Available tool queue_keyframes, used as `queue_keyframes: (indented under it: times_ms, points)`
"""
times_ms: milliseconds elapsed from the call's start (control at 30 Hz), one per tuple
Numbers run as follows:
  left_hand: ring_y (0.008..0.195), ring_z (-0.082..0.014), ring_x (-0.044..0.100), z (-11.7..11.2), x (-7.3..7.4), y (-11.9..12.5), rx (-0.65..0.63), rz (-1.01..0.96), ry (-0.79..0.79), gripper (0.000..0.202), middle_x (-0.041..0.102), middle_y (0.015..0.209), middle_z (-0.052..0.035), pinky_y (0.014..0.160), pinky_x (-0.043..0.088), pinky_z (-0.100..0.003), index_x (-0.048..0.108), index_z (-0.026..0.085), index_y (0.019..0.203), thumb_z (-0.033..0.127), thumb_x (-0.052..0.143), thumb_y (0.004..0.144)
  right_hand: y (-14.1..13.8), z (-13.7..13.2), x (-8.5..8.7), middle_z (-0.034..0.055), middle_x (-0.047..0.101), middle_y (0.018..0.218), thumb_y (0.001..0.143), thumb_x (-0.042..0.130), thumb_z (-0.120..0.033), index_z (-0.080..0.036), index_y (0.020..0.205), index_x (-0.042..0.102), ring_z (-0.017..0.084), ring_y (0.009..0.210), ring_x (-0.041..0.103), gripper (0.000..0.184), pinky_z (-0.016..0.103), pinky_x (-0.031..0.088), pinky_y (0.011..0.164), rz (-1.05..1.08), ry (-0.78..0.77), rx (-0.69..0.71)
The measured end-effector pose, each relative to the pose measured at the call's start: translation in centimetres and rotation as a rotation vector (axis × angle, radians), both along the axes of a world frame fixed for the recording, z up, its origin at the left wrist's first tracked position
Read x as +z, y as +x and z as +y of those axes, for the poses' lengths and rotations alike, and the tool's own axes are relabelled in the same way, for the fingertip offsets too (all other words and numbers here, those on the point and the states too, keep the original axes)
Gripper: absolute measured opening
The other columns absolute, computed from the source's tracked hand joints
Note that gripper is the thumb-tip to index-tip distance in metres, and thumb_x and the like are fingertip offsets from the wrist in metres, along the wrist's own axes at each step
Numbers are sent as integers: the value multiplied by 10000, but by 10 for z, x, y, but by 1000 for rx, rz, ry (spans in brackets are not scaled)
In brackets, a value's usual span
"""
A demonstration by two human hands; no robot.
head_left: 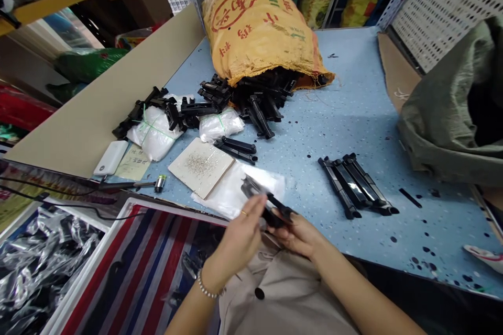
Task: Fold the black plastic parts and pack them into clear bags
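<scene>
Close to my body, over the table's front edge, my left hand and my right hand meet around a long black plastic part. Its far end is smeared by motion, and I cannot tell whether it is one piece or two. Both hands are closed on it, with the left fingers pinching from above. Just beyond lie clear plastic bags and a square white board with brown specks. Two similar black parts rest behind the board. Several more black parts lie in a row to the right.
A yellow woven sack spills black parts at the back. Bundled plastic bags, a white power bank and a hammer-like tool lie left. A striped-lined box stands below left; a grey-green sack sits right.
</scene>
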State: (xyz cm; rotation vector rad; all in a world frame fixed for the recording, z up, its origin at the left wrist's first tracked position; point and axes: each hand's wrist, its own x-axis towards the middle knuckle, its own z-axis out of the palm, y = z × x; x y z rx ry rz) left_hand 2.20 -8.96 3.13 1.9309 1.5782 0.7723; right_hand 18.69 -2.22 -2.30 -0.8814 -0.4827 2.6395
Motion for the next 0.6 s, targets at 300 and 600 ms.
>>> queue_keyframes:
  times_ms: [300,600]
  points:
    - [1080,-227,611,-70,68,-41,104,-115,-333,328,659,1148,-38,944,503,-323,656,357,1150,310,601,830,46,12,64,84,640,1140,901,539,-367,-235,1267,570,206,944,615,390,361,513,810,-401,996,355]
    - [1010,-288,642,-77,-45,-74,193,315,-983,334,708,1024,-126,893,458,-357,711,160,942,90,569,648,142,68,31,184,609,1094,915,471,-271,-124,1221,573,343,963,571,354,435,467,756,-1761,1768,373]
